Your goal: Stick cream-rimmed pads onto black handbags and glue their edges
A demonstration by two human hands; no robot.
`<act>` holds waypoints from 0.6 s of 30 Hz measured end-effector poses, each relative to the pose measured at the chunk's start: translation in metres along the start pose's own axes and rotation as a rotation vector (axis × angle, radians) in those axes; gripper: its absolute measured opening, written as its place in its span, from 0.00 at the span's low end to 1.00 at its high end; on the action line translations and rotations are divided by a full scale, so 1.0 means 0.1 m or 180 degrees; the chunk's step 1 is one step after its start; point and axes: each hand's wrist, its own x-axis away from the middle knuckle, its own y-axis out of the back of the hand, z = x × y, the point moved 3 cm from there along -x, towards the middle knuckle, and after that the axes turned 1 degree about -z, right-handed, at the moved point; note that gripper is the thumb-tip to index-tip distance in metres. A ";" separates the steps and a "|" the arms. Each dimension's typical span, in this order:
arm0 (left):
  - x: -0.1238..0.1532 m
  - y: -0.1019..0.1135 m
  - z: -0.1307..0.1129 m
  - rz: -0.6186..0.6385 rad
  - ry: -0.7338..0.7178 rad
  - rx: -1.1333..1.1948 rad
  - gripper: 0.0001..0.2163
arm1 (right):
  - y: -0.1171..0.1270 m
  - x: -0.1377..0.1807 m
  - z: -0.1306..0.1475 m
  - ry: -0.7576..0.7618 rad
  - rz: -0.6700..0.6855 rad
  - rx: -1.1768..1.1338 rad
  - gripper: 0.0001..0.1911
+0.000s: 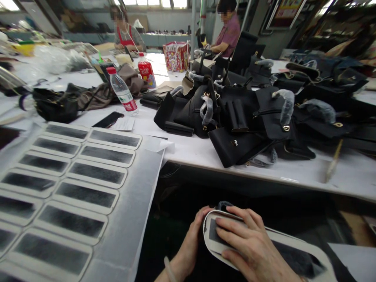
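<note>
Low in the head view, below the table edge, my right hand (249, 244) lies flat on a long rounded panel (305, 254), white-edged with a dark grey middle, fingers stretched over its left end. My left hand (190, 244) grips that same left end from the side, fingers curled under it. A dark piece (223, 205) peeks out just behind the panel.
A grey sheet (132, 219) at left carries several matching white-edged panels (85, 194). Black bags (241, 117) are heaped on the white table (205, 152), with a water bottle (123, 92), a phone (108, 119) and a brush (333, 160). Two people sit at the far side.
</note>
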 end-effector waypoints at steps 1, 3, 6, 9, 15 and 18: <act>0.00 0.01 0.00 0.0016 -0.0003 -0.0004 0.25 | -0.01 -0.01 0.00 -0.0006 -0.0022 -0.0053 0.19; -0.01 0.05 0.00 0.0114 0.0008 -0.0030 0.25 | -0.03 -0.03 0.01 -0.0046 -0.0058 -0.0165 0.20; -0.02 0.08 0.00 0.0376 -0.0001 -0.0143 0.26 | -0.07 -0.07 0.03 -0.0169 -0.0100 -0.0351 0.19; -0.03 0.10 -0.04 0.0586 0.0043 -0.0224 0.26 | -0.11 -0.10 0.06 -0.0280 -0.0104 -0.0533 0.21; 0.10 0.02 -0.24 0.0725 0.0278 -0.0249 0.24 | -0.16 -0.11 0.09 -0.0424 -0.0249 -0.0667 0.21; 0.18 -0.05 -0.35 0.0630 0.0348 -0.0179 0.25 | -0.17 -0.10 0.09 -0.0563 -0.0423 -0.0807 0.22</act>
